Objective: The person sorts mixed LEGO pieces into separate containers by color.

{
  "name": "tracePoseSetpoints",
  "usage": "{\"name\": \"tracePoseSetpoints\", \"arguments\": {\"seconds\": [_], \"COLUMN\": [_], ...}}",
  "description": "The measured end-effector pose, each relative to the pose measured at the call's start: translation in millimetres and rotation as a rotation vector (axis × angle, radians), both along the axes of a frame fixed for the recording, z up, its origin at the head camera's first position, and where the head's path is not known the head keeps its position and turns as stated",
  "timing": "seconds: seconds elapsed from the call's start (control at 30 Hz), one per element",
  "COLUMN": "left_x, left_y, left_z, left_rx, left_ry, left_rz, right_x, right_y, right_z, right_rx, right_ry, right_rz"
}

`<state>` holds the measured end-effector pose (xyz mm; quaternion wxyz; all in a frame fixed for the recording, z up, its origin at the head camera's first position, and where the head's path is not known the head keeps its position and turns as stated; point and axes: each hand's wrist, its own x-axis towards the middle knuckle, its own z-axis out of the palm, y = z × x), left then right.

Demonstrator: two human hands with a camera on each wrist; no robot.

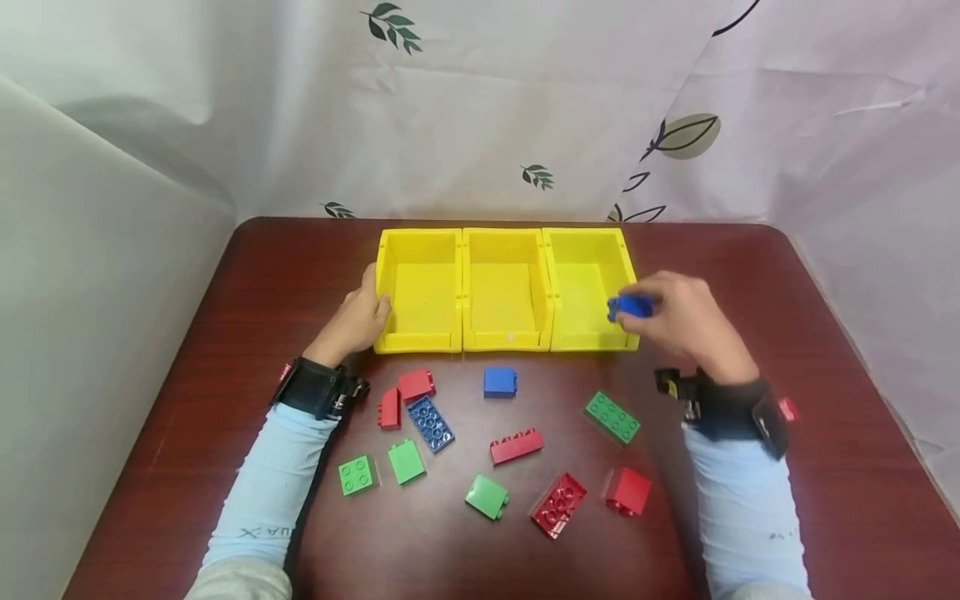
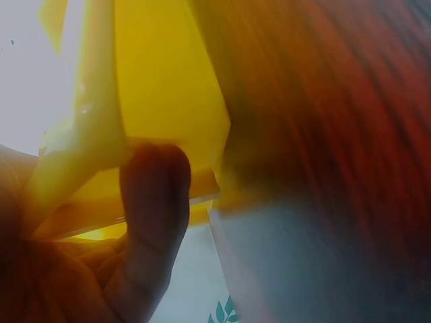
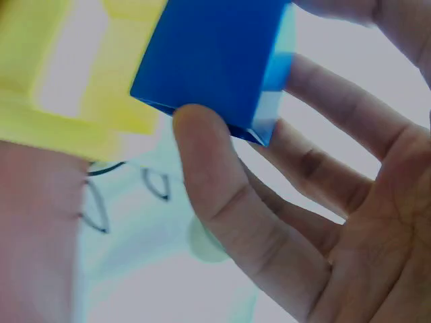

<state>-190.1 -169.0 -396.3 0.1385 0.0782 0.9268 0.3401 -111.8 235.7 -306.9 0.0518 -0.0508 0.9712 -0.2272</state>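
Three yellow bins stand side by side at the back of the table: a left bin, a middle bin and a right bin. My left hand grips the outer side wall of the left bin; in the left wrist view its thumb lies against the yellow plastic. Over the right edge of the right bin, my right hand pinches a blue toy building brick between thumb and fingers. The bins' visible floors are bare.
Loose bricks lie in front of the bins: a blue brick, a dark blue brick, several red ones, such as a thin red brick, and several green ones, such as a long green brick. A patterned cloth hangs behind the table.
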Motion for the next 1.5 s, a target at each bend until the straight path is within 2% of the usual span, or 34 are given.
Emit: {"name": "tracePoseSetpoints", "arguments": {"seconds": [0.13,0.3,0.4,0.53,0.87,1.1,1.5], "left_x": [1.2,0.7,0.1,0.2,-0.4,-1.2,-0.1], "left_y": [-2.5,-2.9,-2.9,-2.5,-1.1,-2.5,-2.1], "left_z": [-0.5,-1.4,-1.6,0.3,0.4,1.2,1.1], "left_rx": [-0.001,0.001,0.001,0.005,0.004,-0.005,-0.012], "left_ry": [-0.011,-0.008,-0.003,0.004,0.003,0.006,0.012], "left_rz": [0.004,-0.006,-0.009,-0.007,-0.011,-0.003,-0.012], "right_x": [-40.4,-86.9,-108.2,-127.0,-144.3,-147.5,-146.4], "right_y": [-13.0,-27.9,-35.1,-42.2,-51.1,-60.7,-60.6], "right_z": [17.3,22.0,19.8,14.1,-1.3,-7.1,-27.7], "right_rx": [0.026,0.053,0.074,0.093,0.131,0.113,0.135], "right_ry": [-0.030,-0.149,-0.202,-0.264,-0.401,-0.436,-0.460], "right_rz": [0.004,-0.009,-0.016,-0.032,-0.041,-0.066,-0.067]}}
